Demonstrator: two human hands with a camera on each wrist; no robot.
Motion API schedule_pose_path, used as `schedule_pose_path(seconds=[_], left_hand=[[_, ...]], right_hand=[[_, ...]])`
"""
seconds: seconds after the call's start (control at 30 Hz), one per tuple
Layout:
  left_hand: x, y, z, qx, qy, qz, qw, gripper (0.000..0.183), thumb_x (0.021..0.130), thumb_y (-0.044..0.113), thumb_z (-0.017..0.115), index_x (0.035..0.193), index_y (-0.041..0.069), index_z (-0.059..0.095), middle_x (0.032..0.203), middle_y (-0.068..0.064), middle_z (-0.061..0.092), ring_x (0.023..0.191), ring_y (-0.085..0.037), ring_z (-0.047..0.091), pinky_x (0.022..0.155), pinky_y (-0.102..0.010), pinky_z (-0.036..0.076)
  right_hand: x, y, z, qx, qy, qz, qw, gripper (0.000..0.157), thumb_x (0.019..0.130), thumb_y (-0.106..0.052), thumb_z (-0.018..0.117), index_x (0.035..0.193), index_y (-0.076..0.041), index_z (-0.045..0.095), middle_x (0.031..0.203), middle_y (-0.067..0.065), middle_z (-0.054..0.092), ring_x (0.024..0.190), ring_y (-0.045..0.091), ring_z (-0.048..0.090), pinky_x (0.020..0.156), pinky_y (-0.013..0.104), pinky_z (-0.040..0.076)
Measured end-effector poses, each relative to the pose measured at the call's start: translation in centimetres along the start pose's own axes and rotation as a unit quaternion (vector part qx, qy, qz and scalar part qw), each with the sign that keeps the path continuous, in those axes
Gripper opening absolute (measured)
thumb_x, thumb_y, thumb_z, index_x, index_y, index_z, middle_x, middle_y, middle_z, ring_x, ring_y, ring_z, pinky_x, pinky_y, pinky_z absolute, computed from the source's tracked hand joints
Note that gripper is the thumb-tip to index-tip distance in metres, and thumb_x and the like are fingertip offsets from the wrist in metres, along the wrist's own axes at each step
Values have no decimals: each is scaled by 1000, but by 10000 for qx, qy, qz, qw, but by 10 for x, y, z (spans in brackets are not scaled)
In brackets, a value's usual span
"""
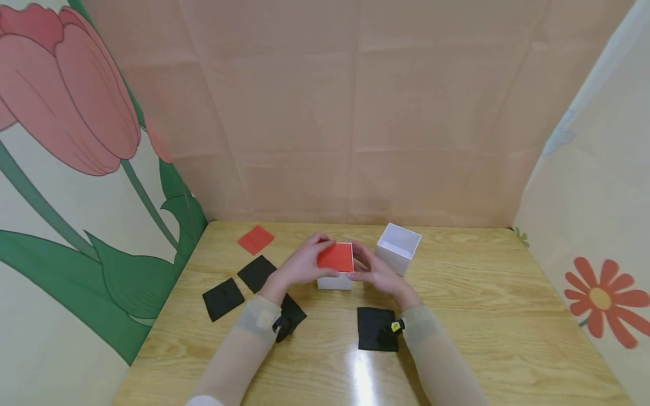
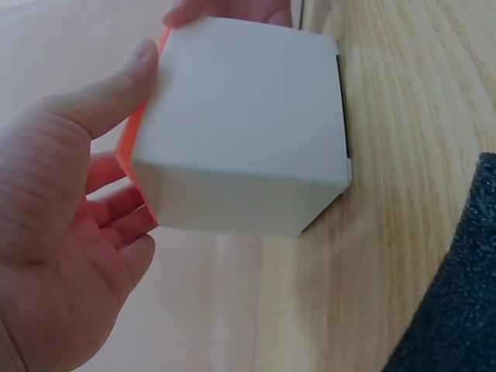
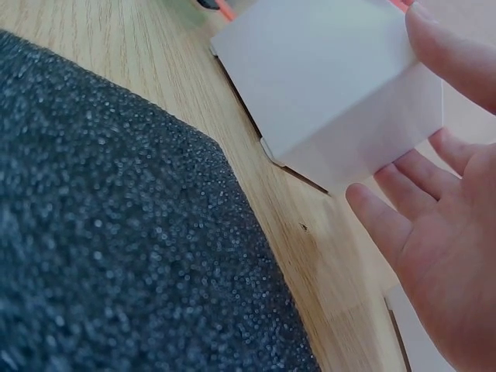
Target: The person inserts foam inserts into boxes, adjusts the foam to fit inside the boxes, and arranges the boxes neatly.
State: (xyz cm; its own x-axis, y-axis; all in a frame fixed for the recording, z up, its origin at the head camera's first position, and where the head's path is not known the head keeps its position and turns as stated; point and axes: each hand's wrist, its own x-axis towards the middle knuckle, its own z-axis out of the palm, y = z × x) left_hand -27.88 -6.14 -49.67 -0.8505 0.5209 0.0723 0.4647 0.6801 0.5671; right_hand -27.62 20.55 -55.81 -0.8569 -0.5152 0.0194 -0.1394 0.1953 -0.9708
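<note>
A white box (image 1: pixel 334 282) with a red square (image 1: pixel 336 257) across its top stands mid-table between the hands. My left hand (image 1: pixel 307 260) grips it from the left, thumb near the front upper edge and fingers toward the back. In the left wrist view, the left thumb (image 2: pixel 128 89) lies along the red edge (image 2: pixel 133 128), with curled fingers behind. From the right, my right hand (image 1: pixel 378 272) holds the same box. Its thumb (image 3: pixel 449 54) lies at the upper edge, and its fingers (image 3: pixel 415 186) reach round the side. The box's back is hidden.
A second white box (image 1: pixel 395 262), open at the top, stands right of the right hand. Several black foam squares (image 1: pixel 223 299) lie at the left, some partly under the left arm. Another black square (image 1: pixel 373 330) lies by the right wrist. A loose red square (image 1: pixel 256 240) lies at the back left.
</note>
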Motion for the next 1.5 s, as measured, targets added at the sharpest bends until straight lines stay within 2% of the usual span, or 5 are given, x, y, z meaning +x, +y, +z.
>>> schedule_pose_path(seconds=[0.47, 0.73, 1.0, 1.23, 1.5], left_hand=[[-1, -7, 8, -322, 115, -76, 9994, 91, 87, 48, 88, 162, 15, 49, 163, -3, 42, 140, -25, 47, 112, -46, 50], [-8, -17, 9, -538, 126, 202, 9983, 94, 93, 55, 80, 168, 16, 38, 174, -1, 28, 157, -26, 32, 120, -51, 41], [-18, -27, 1, -789, 670, 106, 9946, 66, 102, 40, 74, 158, 11, 54, 160, -3, 49, 148, -28, 46, 121, -52, 40], [-19, -31, 1, -722, 711, 80, 9948, 56, 101, 37, 77, 149, 10, 65, 152, -1, 56, 143, -24, 50, 118, -45, 44], [-16, -25, -2, -358, 603, 10, 9975, 53, 99, 35, 79, 145, 10, 68, 149, -2, 58, 138, -23, 54, 117, -42, 46]], right_hand=[[-1, 0, 1, 123, -9, -15, 9999, 96, 97, -25, 79, 171, -23, 20, 175, 5, 26, 161, 35, 25, 123, 56, 33], [-1, -4, 2, 122, 34, 74, 9999, 97, 97, -27, 80, 172, -23, 19, 175, 3, 26, 160, 33, 27, 123, 52, 35], [-3, -6, 2, 147, 59, 119, 9998, 101, 94, -30, 83, 171, -24, 18, 174, 1, 27, 161, 30, 26, 124, 48, 34], [-3, -5, 2, 116, 83, 90, 9999, 102, 93, -31, 83, 171, -24, 19, 174, 0, 27, 161, 30, 25, 124, 47, 34], [-2, -5, 3, 91, 100, 102, 9999, 100, 95, -29, 82, 172, -23, 18, 174, 4, 27, 160, 33, 26, 124, 51, 34]])
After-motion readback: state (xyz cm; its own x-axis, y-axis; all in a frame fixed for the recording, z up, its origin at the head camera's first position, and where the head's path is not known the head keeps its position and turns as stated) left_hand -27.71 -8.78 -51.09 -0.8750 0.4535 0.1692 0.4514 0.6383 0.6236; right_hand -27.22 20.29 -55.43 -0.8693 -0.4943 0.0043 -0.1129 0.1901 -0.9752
